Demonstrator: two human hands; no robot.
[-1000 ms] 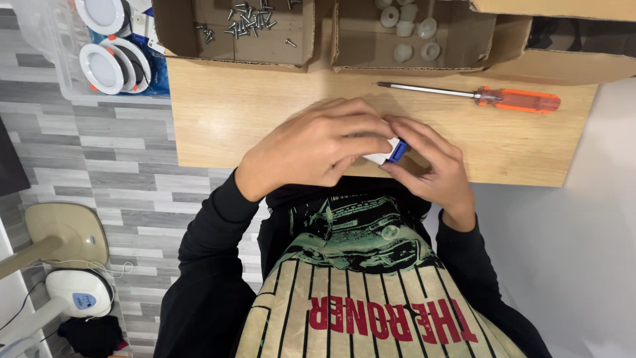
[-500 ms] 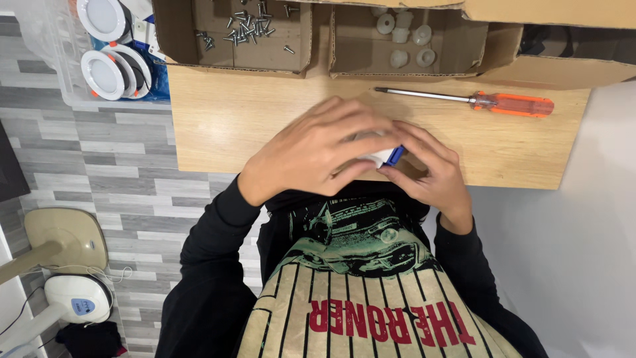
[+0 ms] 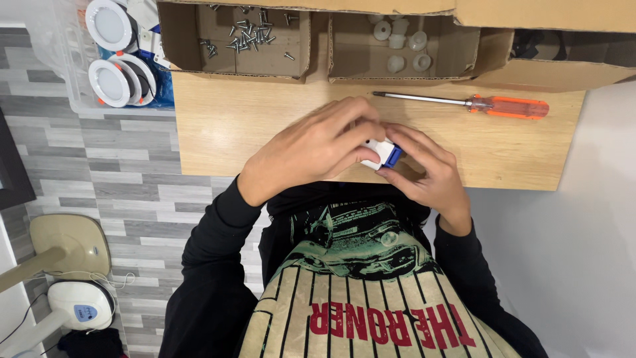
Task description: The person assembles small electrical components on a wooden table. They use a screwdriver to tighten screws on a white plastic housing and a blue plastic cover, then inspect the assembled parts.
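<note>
Far left, off the table edge, a clear plastic bin (image 3: 73,99) holds round white downlight fixtures (image 3: 112,83), stacked on edge, a few showing. On the wooden table (image 3: 265,126), far side, a row of open cardboard boxes: the left box (image 3: 179,40) has loose small metal screws (image 3: 248,33) scattered on its floor; the middle box (image 3: 344,63) has a handful of small white plastic caps (image 3: 404,46); the right box (image 3: 563,66) has something dark inside, can't tell what. An orange-handled screwdriver (image 3: 507,106) lies flat just near of the boxes, untouched, well apart from the hands. At the near table edge, centre, left hand (image 3: 311,149) curls over and clamps a small white plastic part with a blue end (image 3: 385,154); right hand (image 3: 427,176) closes on the same part from the right, fingers pinching its blue end. Both hands are together on it. The part looks light, rigid, smooth moulded plastic, likely a bit slippery; best held by its flat white sides, not the blue tab, which may be a clip.
</note>
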